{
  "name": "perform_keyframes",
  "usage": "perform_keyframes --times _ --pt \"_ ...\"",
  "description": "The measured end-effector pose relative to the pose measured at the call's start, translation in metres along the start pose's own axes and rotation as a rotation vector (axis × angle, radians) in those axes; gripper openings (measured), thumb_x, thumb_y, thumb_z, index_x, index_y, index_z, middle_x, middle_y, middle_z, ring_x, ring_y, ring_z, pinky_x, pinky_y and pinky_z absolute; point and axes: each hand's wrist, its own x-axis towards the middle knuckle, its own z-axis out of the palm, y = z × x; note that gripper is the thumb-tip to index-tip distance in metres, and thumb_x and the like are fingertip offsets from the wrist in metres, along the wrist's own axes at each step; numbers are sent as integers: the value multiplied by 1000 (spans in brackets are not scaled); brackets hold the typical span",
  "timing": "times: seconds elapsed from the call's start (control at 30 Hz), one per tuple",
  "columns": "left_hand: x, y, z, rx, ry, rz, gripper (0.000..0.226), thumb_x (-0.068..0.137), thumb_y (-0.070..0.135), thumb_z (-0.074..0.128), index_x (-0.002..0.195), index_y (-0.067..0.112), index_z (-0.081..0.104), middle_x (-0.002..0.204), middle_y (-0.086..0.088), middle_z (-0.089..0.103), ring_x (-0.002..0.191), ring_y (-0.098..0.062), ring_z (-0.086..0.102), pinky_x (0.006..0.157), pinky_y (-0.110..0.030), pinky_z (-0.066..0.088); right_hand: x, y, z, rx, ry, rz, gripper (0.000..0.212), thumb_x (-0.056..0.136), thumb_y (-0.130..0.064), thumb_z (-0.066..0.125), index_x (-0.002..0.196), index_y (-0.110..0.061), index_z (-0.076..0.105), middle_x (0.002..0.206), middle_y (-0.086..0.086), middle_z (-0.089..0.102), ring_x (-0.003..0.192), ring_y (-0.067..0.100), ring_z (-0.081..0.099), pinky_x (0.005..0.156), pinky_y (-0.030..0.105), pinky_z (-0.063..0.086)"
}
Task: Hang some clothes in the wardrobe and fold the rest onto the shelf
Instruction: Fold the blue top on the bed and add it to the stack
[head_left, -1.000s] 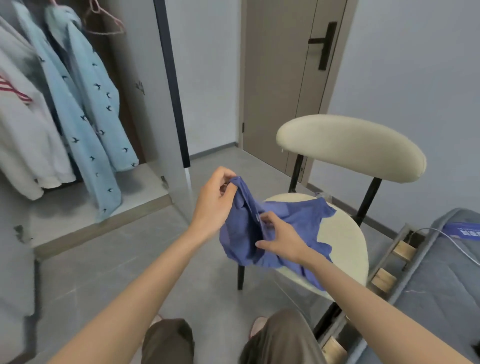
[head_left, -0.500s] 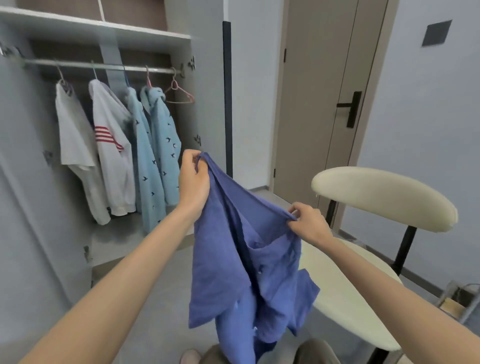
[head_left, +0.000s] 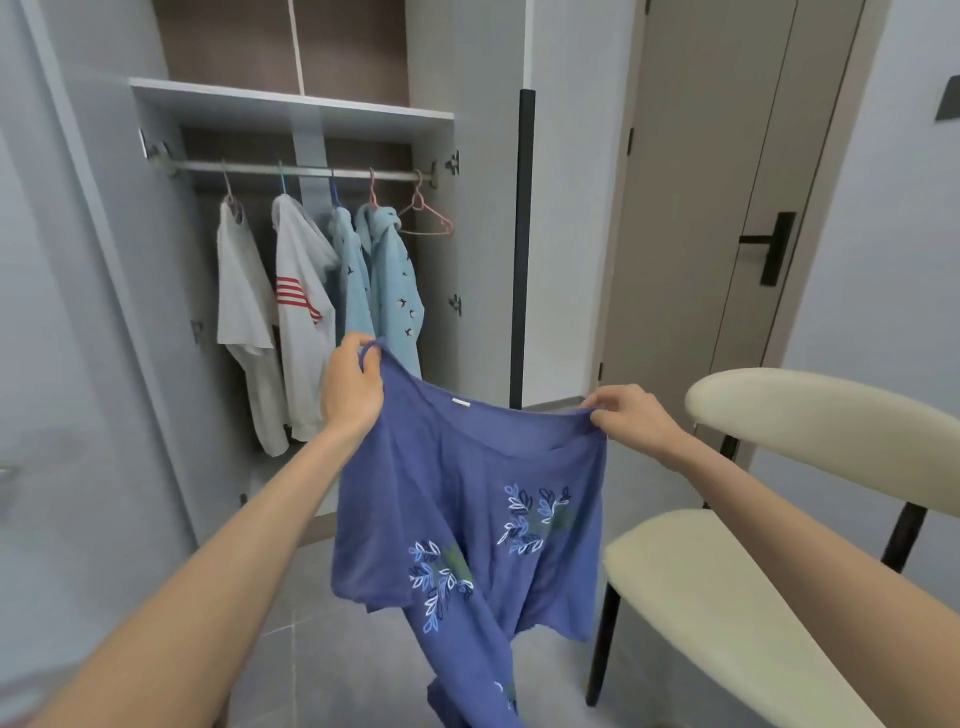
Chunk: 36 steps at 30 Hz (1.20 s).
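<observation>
Pinching the blue shirt (head_left: 467, 493) by its top edge, the left hand (head_left: 353, 387) and right hand (head_left: 623, 415) held it spread in the air between the wardrobe (head_left: 291, 106) and the chair (head_left: 701, 582). Its twisted lower part hung low; a slack pinch could have dropped it on the floor (head_left: 291, 649) short of the bare pink hanger (head_left: 426, 218).

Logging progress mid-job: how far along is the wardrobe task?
Done: four garments hang on the rail. In hand: left hand and right hand grip the blue top, spread. Left: probably hanging it on the bare pink hanger; no folded clothes show on the shelf.
</observation>
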Motion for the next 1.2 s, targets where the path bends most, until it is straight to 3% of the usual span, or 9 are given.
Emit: perform_keyframes --times 0.17,0.27,0.43,0.57,0.67,0.83,0.93,1.07,1.2 --pt "23 -2 10 -37 -16 27 22 101 18 39 109 7 56 103 -11 58 95 -23 53 81 -33 40 17 -18 -13 226 227 24 35 97 -15 33 63 -15 39 67 0 42 75 23 35 56 28 26" --pt "34 -6 21 41 -5 6 20 100 19 43 106 10 59 100 -15 60 95 -28 55 94 -48 42 19 -23 -20 342 68 41 35 95 -20 39 61 -22 50 69 -4 50 72 17 41 63 26 32" --pt "37 -19 38 -85 -14 -122 17 99 22 47 103 13 60 99 -17 60 79 -23 53 70 -33 44 25 -13 -25 699 -166 202 21 57 -27 55 68 -15 42 72 8 33 63 18 31 57 33 26" --pt "31 -12 55 -210 -44 -200 14 100 18 43 95 17 56 88 -4 59 84 -28 59 80 -43 51 24 1 -32 355 -151 160 19 72 -14 43 83 1 49 85 7 38 75 25 31 65 34 26" --pt "27 -3 74 -290 -110 -281 14 101 14 39 97 17 53 93 -6 58 84 -26 57 78 -41 50 28 14 -40 1 -170 48 25 90 -1 43 99 16 58 96 31 60 81 29 52 67 31 33" --pt "20 18 100 -462 -218 -451 19 102 13 29 107 15 47 94 -7 52 75 -16 48 64 -26 40 23 26 -58 -84 169 -57 23 96 -8 44 101 -9 67 102 6 65 99 24 56 76 26 34" --pt "14 24 108 -384 -314 -343 19 103 17 25 105 14 44 90 -5 50 73 -14 47 62 -25 38 19 37 -71 -15 360 -49 23 97 -13 45 103 -17 66 106 -2 66 100 16 54 79 23 32" --pt "16 16 111 -84 -427 2 24 103 27 34 111 13 53 110 1 55 106 -20 52 96 -36 38 13 49 -85 17 519 22 25 97 -20 47 110 -17 69 114 0 67 108 22 57 81 24 36" --pt "11 10 108 213 -629 130 44 97 48 40 106 8 58 101 0 55 96 -20 53 82 -33 39 13 66 -85 -4 542 33 25 99 -21 45 111 -12 66 113 7 66 107 26 57 78 26 35"
